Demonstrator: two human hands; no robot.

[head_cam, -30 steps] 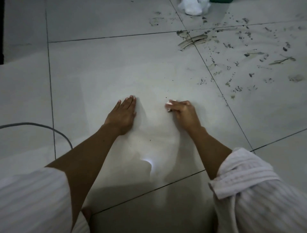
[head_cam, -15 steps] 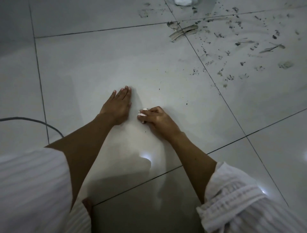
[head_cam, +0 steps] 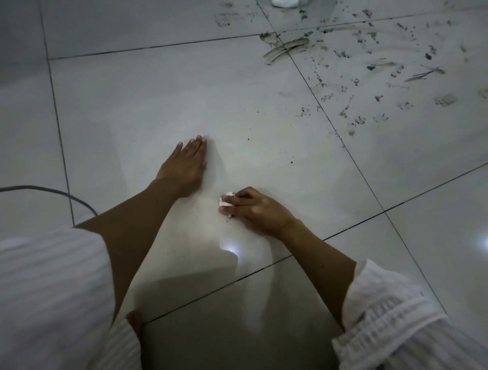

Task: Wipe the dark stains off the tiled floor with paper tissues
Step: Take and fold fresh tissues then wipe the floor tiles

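The tiled floor [head_cam: 132,100] is carrying dark stains [head_cam: 369,74] far right, well apart from both hands. A grey cable [head_cam: 52,191] is lying at left. The left hand [head_cam: 184,166] is resting flat, fingers straight. The right hand [head_cam: 253,208] is gripping a crumpled paper tissue [head_cam: 227,199] against the tile.

I see pale glossy floor [head_cam: 137,105], dark grout lines crossing diagonally. Stains [head_cam: 369,79] are scattered toward 1–2 o'clock, with smeared streaks [head_cam: 286,50] near the grout junction. White wad [head_cam: 285,2] at 12, cut off. Grey cable [head_cam: 52,191] lies at 9.
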